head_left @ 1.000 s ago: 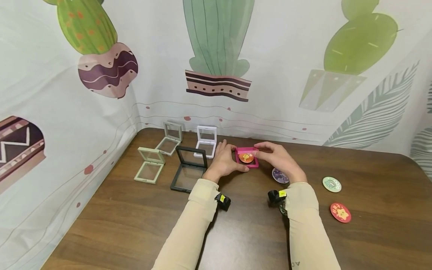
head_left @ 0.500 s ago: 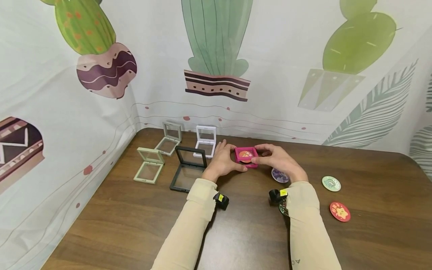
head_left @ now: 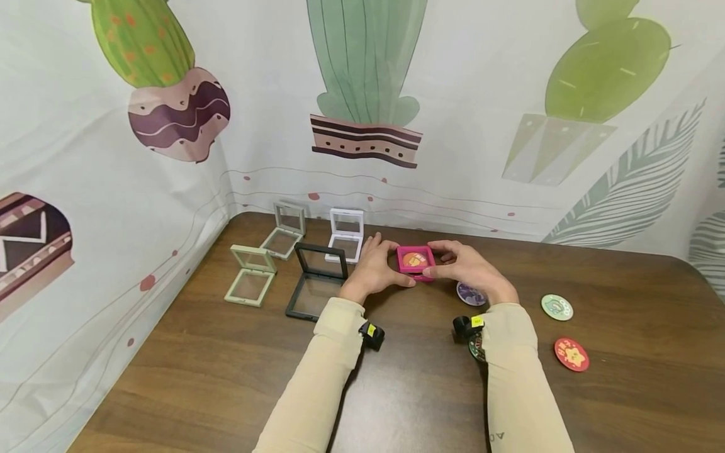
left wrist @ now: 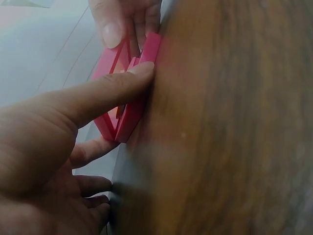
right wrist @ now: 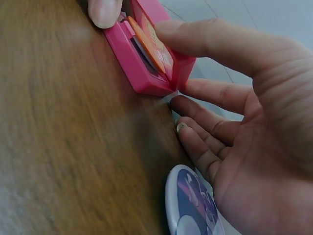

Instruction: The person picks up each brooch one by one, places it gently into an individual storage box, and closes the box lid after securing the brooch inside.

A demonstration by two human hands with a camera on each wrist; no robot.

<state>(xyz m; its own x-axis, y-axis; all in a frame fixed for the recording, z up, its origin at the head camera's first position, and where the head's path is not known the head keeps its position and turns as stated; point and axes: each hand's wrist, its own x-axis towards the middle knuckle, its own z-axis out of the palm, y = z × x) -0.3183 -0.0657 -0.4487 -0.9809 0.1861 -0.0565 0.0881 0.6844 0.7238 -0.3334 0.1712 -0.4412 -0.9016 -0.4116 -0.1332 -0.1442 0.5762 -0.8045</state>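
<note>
A small pink hinged display frame (head_left: 415, 277) lies on the table between both hands. Its lid (right wrist: 188, 68) is tilted down over the base with a narrow gap left. Inside sits a round orange badge (right wrist: 146, 44), seen through the clear window. My left hand (head_left: 374, 270) grips the base, thumb (left wrist: 110, 90) along the front edge and index finger behind. My right hand (head_left: 470, 270) pinches the lid, its thumb (right wrist: 210, 36) on the window side and its index finger at the hinge side. A purple badge (head_left: 470, 294) lies just under the right hand.
Left of the hands stand opened frames: a black one (head_left: 287, 313), a white one (head_left: 347, 238), a grey one (head_left: 283, 244) and a light green one (head_left: 230, 296). At right lie a pale green badge (head_left: 557, 307), a red star badge (head_left: 571, 355) and a dark badge (head_left: 476, 347) partly under the sleeve.
The pink frame's lid has swung down from upright to nearly over the badge. My right thumb has come forward and down with it; the left hand has stayed at the base.
</note>
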